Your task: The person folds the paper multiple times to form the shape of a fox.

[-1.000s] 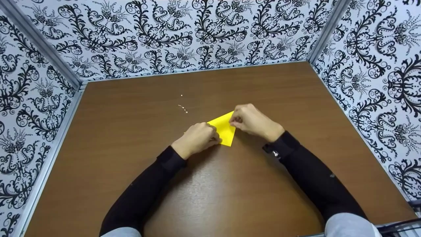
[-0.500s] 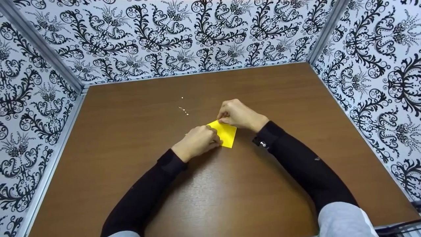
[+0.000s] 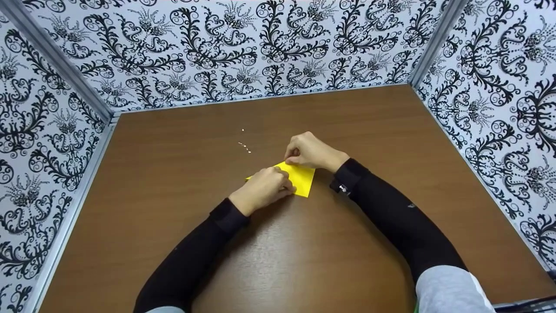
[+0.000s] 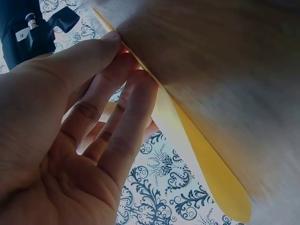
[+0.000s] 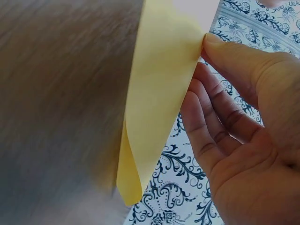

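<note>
A sheet of yellow paper (image 3: 302, 179) lies near the middle of the table, folded over, with a small corner showing left of my left hand. My left hand (image 3: 266, 186) holds it down with bent fingers, its thumb and fingertips along the paper. At the far edge, my right hand (image 3: 313, 151) pinches the sheet between thumb and fingers. The folded paper (image 4: 208, 159) bulges in a rounded loop in the left wrist view. From the right wrist, the paper (image 5: 161, 84) shows a curled end low down, with the right thumb (image 5: 225, 51) at its edge.
Several small white specks (image 3: 244, 146) lie on the brown wooden table (image 3: 182, 143) beyond my left hand. Patterned panels (image 3: 226, 52) with grey metal posts enclose the back and sides. A dark-edged object (image 3: 527, 304) shows at the lower right corner.
My right hand has moved left along the paper's far side, from its right corner to near my left hand. The left hand stays nearly in place.
</note>
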`<move>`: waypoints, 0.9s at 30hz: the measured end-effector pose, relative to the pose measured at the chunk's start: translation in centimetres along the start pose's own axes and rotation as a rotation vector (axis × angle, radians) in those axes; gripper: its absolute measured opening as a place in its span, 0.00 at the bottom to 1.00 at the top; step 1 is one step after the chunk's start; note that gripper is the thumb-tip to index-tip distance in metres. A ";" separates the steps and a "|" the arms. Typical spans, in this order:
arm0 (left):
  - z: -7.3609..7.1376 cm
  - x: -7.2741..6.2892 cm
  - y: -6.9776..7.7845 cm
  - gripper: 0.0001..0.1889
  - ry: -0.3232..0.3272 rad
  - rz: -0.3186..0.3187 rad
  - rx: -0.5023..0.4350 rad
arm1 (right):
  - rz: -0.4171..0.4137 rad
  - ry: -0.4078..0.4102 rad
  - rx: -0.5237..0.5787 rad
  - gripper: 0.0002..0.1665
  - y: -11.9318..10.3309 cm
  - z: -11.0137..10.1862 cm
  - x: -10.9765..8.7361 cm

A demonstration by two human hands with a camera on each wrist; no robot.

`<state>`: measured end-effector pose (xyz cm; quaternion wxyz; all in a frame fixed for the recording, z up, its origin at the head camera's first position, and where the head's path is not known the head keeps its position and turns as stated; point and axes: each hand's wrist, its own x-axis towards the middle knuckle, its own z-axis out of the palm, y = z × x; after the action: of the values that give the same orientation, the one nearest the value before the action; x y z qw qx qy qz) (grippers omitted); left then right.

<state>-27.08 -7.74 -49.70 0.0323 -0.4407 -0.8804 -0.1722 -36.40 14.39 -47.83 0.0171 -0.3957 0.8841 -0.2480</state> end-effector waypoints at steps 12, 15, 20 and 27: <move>-0.2 -0.1 0.2 0.03 -0.001 -0.002 0.006 | 0.046 -0.018 -0.010 0.05 0.8 0.5 0.8; -0.2 0.0 0.2 0.03 -0.012 -0.002 0.015 | 0.060 -0.018 -0.004 0.05 0.8 0.6 0.9; -0.2 0.0 0.2 0.03 -0.018 0.004 0.034 | 0.094 -0.021 0.009 0.04 0.8 1.0 1.0; -0.2 0.0 0.2 0.02 0.004 0.011 0.022 | 0.142 -0.025 0.005 0.04 0.9 1.0 1.1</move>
<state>-26.99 -7.72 -49.44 0.0397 -0.4446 -0.8798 -0.1634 -37.54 13.72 -48.98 0.0464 -0.3351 0.9090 -0.2435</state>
